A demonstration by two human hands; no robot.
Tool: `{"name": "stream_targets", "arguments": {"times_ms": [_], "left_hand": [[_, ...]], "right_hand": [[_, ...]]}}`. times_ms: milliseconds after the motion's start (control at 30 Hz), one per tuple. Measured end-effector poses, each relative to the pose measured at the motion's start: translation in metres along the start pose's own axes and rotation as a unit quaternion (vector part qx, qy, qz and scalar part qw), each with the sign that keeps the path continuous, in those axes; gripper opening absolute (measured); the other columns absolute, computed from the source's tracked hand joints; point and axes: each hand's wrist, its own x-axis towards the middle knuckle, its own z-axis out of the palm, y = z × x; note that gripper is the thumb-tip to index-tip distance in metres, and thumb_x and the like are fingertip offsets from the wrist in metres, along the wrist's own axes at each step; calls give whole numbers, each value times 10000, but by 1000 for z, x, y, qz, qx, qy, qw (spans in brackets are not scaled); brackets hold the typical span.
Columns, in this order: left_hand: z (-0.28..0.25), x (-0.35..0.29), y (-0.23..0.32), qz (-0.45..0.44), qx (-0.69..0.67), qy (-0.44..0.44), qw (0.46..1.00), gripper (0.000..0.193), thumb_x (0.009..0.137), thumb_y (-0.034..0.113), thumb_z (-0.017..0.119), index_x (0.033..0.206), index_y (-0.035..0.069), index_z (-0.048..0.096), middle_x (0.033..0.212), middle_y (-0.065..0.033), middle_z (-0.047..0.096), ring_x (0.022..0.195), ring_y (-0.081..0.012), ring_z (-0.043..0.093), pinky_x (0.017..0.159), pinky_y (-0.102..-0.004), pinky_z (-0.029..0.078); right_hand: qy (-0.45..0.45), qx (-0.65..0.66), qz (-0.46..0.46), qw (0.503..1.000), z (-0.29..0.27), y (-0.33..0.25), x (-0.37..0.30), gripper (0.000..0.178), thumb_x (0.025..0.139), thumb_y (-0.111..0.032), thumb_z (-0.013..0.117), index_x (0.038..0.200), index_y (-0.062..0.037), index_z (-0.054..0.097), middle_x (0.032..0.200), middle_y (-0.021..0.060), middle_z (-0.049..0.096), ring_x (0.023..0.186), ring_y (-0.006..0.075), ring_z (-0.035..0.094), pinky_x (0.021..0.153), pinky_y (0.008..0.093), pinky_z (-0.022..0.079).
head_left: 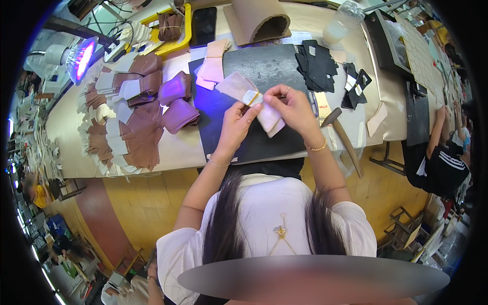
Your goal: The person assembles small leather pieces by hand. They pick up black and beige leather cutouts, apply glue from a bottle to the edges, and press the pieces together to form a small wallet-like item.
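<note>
Pale banded bundle (270, 120), upper middle of the frame: fingers of the left hand (235, 126) pinch it, those of the right hand (297, 109) curl beside its yellow band (252, 99), grip impossible to tell! Dark mat (260, 146) underneath, hammer (346, 141) at centre right, brown stacks (142, 133) left, yellow tray (188, 31) upper left.
</note>
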Motion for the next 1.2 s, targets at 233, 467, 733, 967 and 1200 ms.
{"name": "stream_targets", "arguments": {"times_ms": [233,467,733,967,1200], "left_hand": [[2,-17,22,-7,91,13,996,233,981,150,620,1105,-46,643,943,-36,678,833,-51,585,700,-222,482],[-4,-32,19,-41,99,25,994,190,963,142,631,993,-43,665,818,15,645,721,-15,524,606,-203,428],[-17,-34,33,-141,131,-120,974,183,935,162,670,915,-20,659,740,59,581,660,-3,470,551,-208,378],[-19,-39,33,-199,-25,-102,974,277,905,137,705,1105,-37,628,864,-99,702,744,-190,714,660,-308,592],[-10,-23,22,-128,32,-28,991,295,874,121,748,1092,-39,630,892,-83,706,754,-135,687,665,-281,570]], "right_hand": [[119,-218,-263,932,22,-10,-12,248,780,-84,772,1005,-86,670,959,97,562,810,270,624,709,357,522],[48,-158,-223,961,25,2,-17,190,800,-74,755,927,-41,617,1001,104,526,823,258,590,724,349,503],[202,-323,-293,877,-1,24,-10,140,860,-111,678,895,-23,575,1010,156,530,984,342,528,882,440,432],[340,-191,73,918,-109,34,-6,149,889,-143,679,955,-33,603,1117,125,590,1105,335,514,961,449,388],[250,-340,-135,896,-76,34,-17,272,829,-223,783,1029,-78,669,978,64,668,867,208,642,747,335,507]]}}
